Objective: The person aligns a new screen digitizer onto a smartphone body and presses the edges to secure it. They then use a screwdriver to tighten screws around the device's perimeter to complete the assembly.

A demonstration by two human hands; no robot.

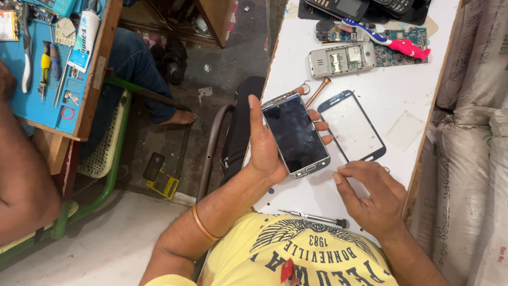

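Nearest to the person, a small precision screwdriver (pixel 313 217) is lying on the white tabletop (pixel 391 95), just beside the right hand (pixel 370 198). This hand is resting on the tabletop with its fingers bent and loosely spread, holding nothing.

A little farther, the left hand (pixel 264 143) is gripping a dark smartphone (pixel 296 133) above the tabletop edge, thumb along the left side and fingers behind it, screen up. Its long axis is running away from the person, slightly tilted to the left.

Just right of the smartphone, and directly beyond the right hand, a loose front glass panel (pixel 352 126) is lying flat, nearly parallel to it. The right hand is the nearer one to this panel.

Farther still are lying an opened grey phone (pixel 341 59), a circuit board (pixel 402 39) and a toothbrush (pixel 386 39).
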